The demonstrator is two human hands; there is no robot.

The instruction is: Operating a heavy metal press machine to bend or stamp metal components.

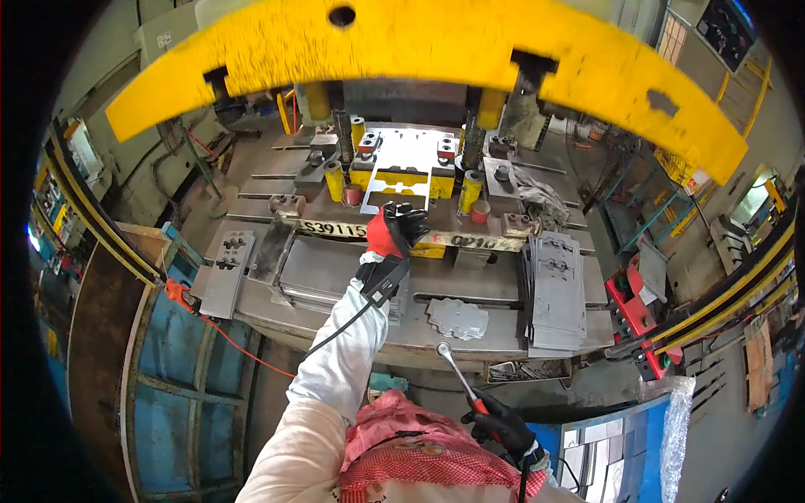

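Punched steel plate [394, 186] lay flat on the yellow die [401, 178] inside the press, at twelve o'clock from the left hand [397, 228]. Left hand, in a red and black glove, was stretched out over the front edge of the press bed with fingers curled at the near edge of the plate; whether the grip was clenched on the plate or merely touching it could not be told. A black device [381, 280] with a cable was strapped at the left wrist, over a white sleeve.

Right hand [500, 424], in a black glove, was held low at five o'clock, well apart from the plate, its grip clenched around the red handle of a metal rod [454, 370] whose shaft pointed up toward eleven o'clock.

On the worktop [495, 325] of the press: a stack of punched blanks [554, 292] at three o'clock of the left hand, a single cut piece [457, 318] near the front edge, and a stack of flat sheets [320, 270] at eight o'clock. Yellow guard [436, 46] arched overhead.
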